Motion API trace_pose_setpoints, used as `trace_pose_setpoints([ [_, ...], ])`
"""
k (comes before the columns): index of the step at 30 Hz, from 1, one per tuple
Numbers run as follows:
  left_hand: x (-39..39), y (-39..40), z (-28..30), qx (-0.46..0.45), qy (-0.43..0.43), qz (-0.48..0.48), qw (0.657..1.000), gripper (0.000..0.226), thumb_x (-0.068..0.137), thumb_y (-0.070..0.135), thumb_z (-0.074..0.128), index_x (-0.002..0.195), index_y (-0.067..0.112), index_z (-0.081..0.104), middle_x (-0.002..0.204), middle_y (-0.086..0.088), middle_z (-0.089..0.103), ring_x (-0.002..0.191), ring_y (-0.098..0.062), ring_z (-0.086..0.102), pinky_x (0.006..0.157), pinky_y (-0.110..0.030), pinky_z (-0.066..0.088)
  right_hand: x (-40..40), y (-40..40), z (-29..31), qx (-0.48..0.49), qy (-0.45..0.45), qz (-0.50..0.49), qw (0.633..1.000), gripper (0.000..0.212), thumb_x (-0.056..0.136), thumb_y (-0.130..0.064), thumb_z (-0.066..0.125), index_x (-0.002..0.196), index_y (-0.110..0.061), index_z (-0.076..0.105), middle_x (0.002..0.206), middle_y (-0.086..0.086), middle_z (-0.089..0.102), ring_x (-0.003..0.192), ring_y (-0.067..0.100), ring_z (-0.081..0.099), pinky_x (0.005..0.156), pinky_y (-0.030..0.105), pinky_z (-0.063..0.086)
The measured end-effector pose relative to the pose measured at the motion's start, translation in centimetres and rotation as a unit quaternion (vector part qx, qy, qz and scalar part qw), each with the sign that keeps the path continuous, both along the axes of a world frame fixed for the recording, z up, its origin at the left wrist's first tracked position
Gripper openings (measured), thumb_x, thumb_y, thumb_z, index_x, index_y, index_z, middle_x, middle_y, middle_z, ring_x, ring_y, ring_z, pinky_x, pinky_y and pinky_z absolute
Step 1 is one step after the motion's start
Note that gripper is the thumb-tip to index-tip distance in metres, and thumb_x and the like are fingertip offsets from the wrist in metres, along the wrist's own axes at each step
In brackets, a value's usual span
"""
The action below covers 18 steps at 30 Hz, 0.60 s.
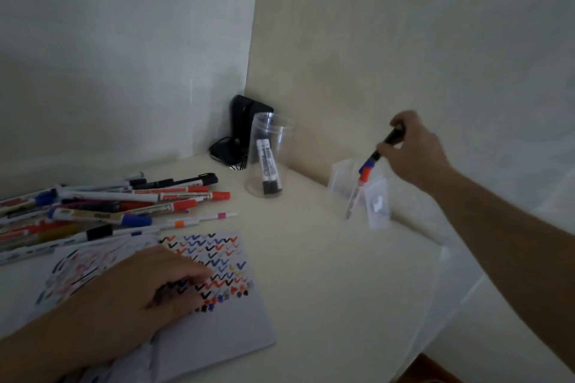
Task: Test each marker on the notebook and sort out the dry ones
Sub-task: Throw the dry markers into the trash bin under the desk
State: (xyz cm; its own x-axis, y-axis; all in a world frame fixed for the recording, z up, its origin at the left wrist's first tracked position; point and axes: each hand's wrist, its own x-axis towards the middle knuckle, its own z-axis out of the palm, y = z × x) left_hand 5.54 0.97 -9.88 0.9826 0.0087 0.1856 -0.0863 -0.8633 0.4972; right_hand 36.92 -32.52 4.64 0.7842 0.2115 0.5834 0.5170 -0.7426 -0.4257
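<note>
My left hand (146, 286) rests palm down on the open notebook (224, 314), whose page carries rows of red, blue and black zigzag marks. My right hand (413, 149) holds a black marker (389, 143) by its upper end, tip down, over a clear rectangular container (376, 205) by the right wall. That container holds markers with blue and orange caps (364, 171). A clear round jar (269, 155) near the corner has one black-capped marker (269, 168) standing in it. A pile of several markers (102, 205) lies on the table to the left, behind the notebook.
A black device (245, 121) with a cable stands in the wall corner behind the jar. Walls close the table at the back and right. The table's front right edge (441, 314) drops off toward the floor.
</note>
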Motion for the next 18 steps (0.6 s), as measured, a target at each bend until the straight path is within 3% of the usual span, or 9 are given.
trace_pose_setpoints([
  [6, 0.0, -0.1, 0.0, 0.016, 0.002, 0.007, 1.0, 0.079, 0.061, 0.106, 0.01, 0.118, 0.071, 0.053, 0.119, 0.042, 0.052, 0.117, 0.022, 0.04, 0.09, -0.004, 0.035, 0.5, 2.6, -2.0, -0.11, 0.116, -0.017, 0.987, 0.017, 0.097, -0.03, 0.052, 0.114, -0.032, 0.051, 0.098, 0.009, 0.065, 0.076, 0.027, 0.064, 0.065, 0.035, 0.051],
  [9, 0.0, -0.2, 0.0, 0.026, 0.003, -0.002, 1.0, 0.076, 0.064, 0.104, 0.012, 0.117, 0.069, 0.053, 0.117, 0.04, 0.053, 0.115, 0.022, 0.04, 0.089, -0.004, 0.036, 0.4, 3.2, -2.5, -0.151, 0.113, -0.013, 0.982, 0.026, 0.1, -0.027, 0.047, 0.124, -0.028, 0.058, 0.111, 0.008, 0.068, 0.094, 0.03, 0.063, 0.084, 0.038, 0.053],
  [11, -0.1, -0.4, 0.1, 0.033, 0.0, -0.009, 0.999, 0.061, 0.075, 0.097, 0.022, 0.117, 0.068, 0.054, 0.117, 0.041, 0.054, 0.116, 0.022, 0.041, 0.091, -0.005, 0.036, 0.4, 3.6, -2.5, -0.185, 0.111, -0.009, 0.976, 0.033, 0.1, -0.025, 0.044, 0.126, -0.027, 0.063, 0.121, 0.004, 0.068, 0.104, 0.027, 0.061, 0.092, 0.037, 0.051],
  [13, -0.2, -0.5, 0.2, 0.044, 0.0, -0.009, 0.999, 0.045, 0.083, 0.082, 0.035, 0.119, 0.065, 0.056, 0.117, 0.041, 0.055, 0.116, 0.021, 0.041, 0.092, -0.007, 0.037, 0.6, 3.8, -2.7, -0.219, 0.13, -0.013, 0.967, 0.034, 0.099, -0.026, 0.044, 0.124, -0.028, 0.067, 0.126, 0.0, 0.068, 0.104, 0.022, 0.059, 0.095, 0.038, 0.051],
  [16, -0.3, -0.5, 0.1, 0.049, -0.004, -0.009, 0.999, 0.04, 0.09, 0.073, 0.044, 0.124, 0.059, 0.06, 0.116, 0.04, 0.056, 0.115, 0.019, 0.043, 0.097, -0.012, 0.039, 0.4, 4.3, -2.6, -0.24, 0.149, -0.038, 0.959, 0.034, 0.094, -0.033, 0.049, 0.121, -0.036, 0.069, 0.13, -0.001, 0.067, 0.112, 0.025, 0.06, 0.101, 0.042, 0.051],
  [18, -0.4, -0.4, 0.0, 0.054, 0.001, -0.012, 0.998, 0.039, 0.093, 0.069, 0.05, 0.128, 0.056, 0.059, 0.119, 0.038, 0.055, 0.116, 0.019, 0.041, 0.1, -0.011, 0.035, -0.6, 5.4, -2.7, -0.254, 0.092, -0.083, 0.959, 0.038, 0.092, -0.036, 0.054, 0.128, -0.042, 0.065, 0.137, 0.001, 0.06, 0.125, 0.032, 0.052, 0.105, 0.047, 0.045],
])
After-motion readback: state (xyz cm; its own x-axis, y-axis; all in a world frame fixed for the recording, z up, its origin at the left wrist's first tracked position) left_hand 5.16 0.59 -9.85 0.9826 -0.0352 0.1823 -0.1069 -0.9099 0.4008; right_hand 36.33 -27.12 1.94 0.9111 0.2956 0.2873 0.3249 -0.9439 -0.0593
